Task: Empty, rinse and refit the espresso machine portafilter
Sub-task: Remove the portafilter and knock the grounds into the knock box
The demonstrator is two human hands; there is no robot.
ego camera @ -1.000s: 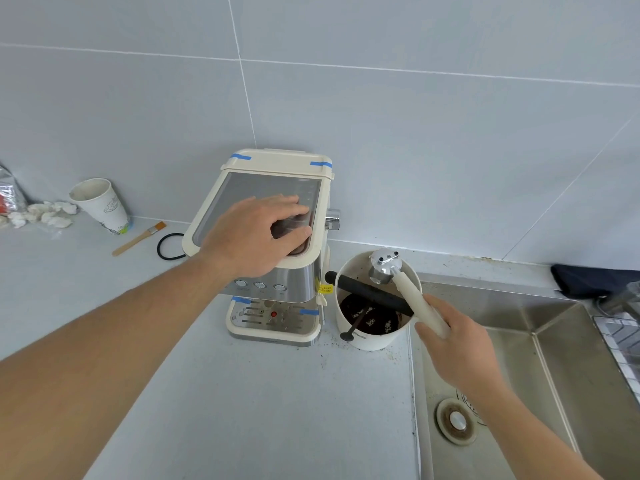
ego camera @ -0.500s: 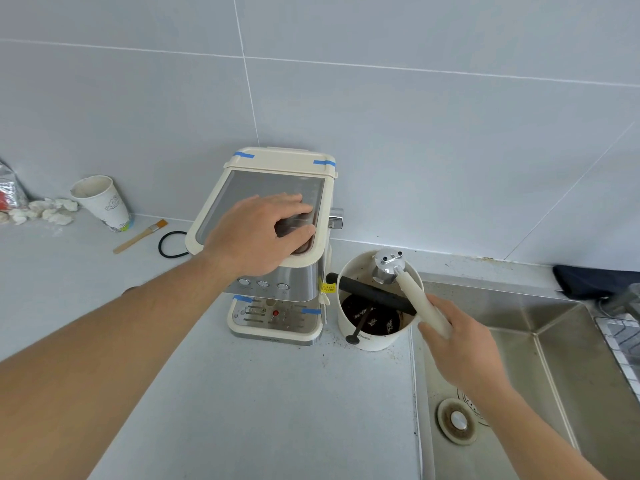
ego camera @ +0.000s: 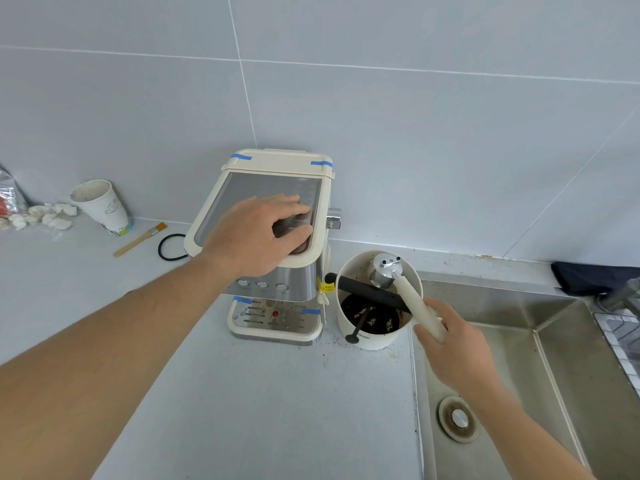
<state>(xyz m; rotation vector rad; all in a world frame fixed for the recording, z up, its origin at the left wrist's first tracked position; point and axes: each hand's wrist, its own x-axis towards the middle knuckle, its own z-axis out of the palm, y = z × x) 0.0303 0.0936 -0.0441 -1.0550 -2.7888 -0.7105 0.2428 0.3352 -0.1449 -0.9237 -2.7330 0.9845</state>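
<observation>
Little has been moved since the earlier frames: the portafilter (ego camera: 398,282) is kept upside down over the knock box (ego camera: 375,303), and the left hand (ego camera: 258,233) is kept on the espresso machine (ego camera: 273,244); only the view has been shifted slightly.

The basket of the portafilter is turned away, so whether grounds are left in it cannot be told. The lower end of its cream handle is hidden inside the right hand (ego camera: 453,344). A foil bag (ego camera: 10,197) is cut off at the left edge, and a dark cloth (ego camera: 595,278) at the right edge is hard to make out.

The left hand is laid palm down on the machine's top, fingers loosely bent and thumb spread, nothing being grasped. The right hand is wrapped round the portafilter handle, and the metal head is held over the box's black knock bar (ego camera: 367,292), above dark grounds; whether the two touch cannot be told.

The machine and the knock box are set side by side on a pale countertop (ego camera: 277,410) before a wall of large pale tiles. A steel sink (ego camera: 554,358) with its drain (ego camera: 458,418) is seen to the right. A paper cup (ego camera: 100,206), a small brush (ego camera: 140,239), a black ring (ego camera: 171,247) and white crumpled bits (ego camera: 52,216) are seen at the left.
</observation>
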